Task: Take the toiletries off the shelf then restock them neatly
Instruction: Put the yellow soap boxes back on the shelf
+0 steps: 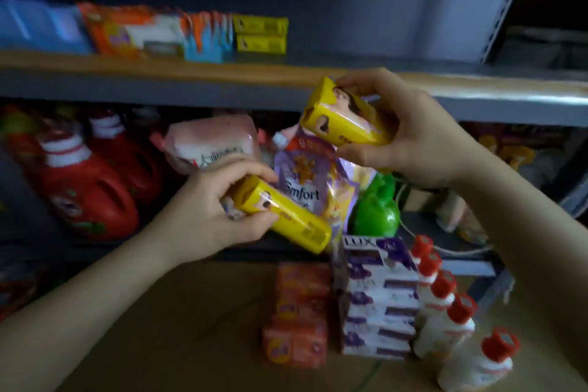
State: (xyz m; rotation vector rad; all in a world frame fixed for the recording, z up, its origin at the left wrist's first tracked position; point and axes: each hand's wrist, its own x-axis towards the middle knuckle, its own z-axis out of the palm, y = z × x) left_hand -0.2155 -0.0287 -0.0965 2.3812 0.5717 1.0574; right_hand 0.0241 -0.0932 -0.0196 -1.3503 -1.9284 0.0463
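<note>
— What's the setting?

— A grey metal shelf unit with a wooden upper shelf (222, 71), dim and rather blurred, and a brown surface (178, 321) below in front.

— And the hands?

— Each is wrapped round a yellow box. The right hand (410, 140) grips one yellow box (345, 118) by its end, up near the edge of the upper shelf, tilted. The left hand (210, 210) holds the other yellow box (286, 216) lower down, also tilted, in front of a purple Comfort pouch (305, 181). The two boxes are apart, one above the other.

— What surrounds them?

— On the upper shelf, two more yellow boxes stacked (261, 35), just beside blue-and-orange packets (206, 38) and an orange-and-white pack (127, 32). On the lower shelf, red detergent jugs (86, 197), a pink bag (213, 143), a green bottle (377, 213). On the brown surface — a stack of purple Lux boxes (378, 302), orange boxes (299, 318) to its left, and a row of white bottles with red caps (445, 312) to its right.
</note>
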